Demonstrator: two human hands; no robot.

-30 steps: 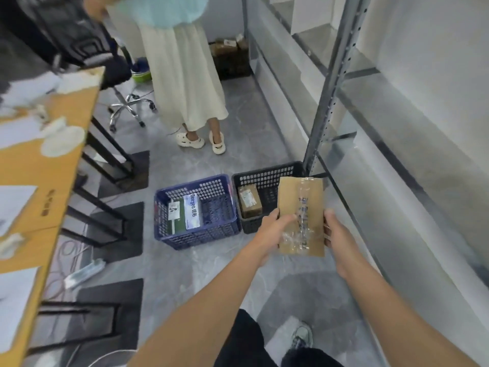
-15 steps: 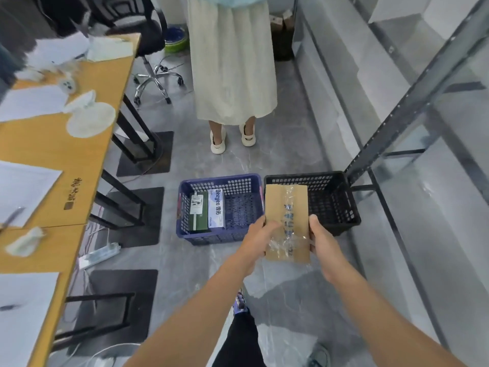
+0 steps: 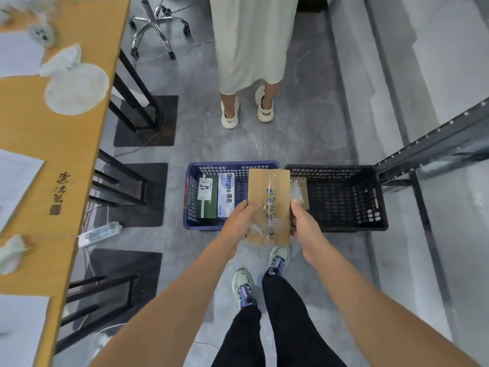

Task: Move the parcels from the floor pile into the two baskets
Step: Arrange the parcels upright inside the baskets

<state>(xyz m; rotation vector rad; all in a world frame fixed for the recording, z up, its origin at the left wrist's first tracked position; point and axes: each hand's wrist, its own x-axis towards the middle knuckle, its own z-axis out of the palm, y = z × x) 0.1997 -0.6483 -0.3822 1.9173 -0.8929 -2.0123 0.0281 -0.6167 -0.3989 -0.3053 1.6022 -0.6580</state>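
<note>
Left hand (image 3: 239, 221) grips the left edge of a flat brown parcel (image 3: 270, 197), thumb laid on the top face, remaining fingers out of sight beneath it. Right hand (image 3: 304, 223) grips the right edge in like manner, thumb on top. The parcel is held clear of the floor, long axis running 12 to 6 o'clock, with a strip of clear printed tape down its middle and crumpled at the near end. Its far end overlaps, in view, the gap between two baskets on the floor. Blue basket (image 3: 232, 165) lies at the parcel's 10 o'clock and holds a green box (image 3: 207, 197) and a white-and-blue box (image 3: 227, 194) side by side. Black basket (image 3: 330, 168) lies at 2 o'clock, touching or just beside the blue one; a small brown parcel (image 3: 301, 192) rests at its left end. A metal rack post (image 3: 434, 139) stands at 3 o'clock beyond the black basket. A second person (image 3: 251, 41) in a pale skirt stands at 12 o'clock. A wooden table (image 3: 66, 154) runs along 9 o'clock, a power strip (image 3: 100, 233) on the floor under its edge.
</note>
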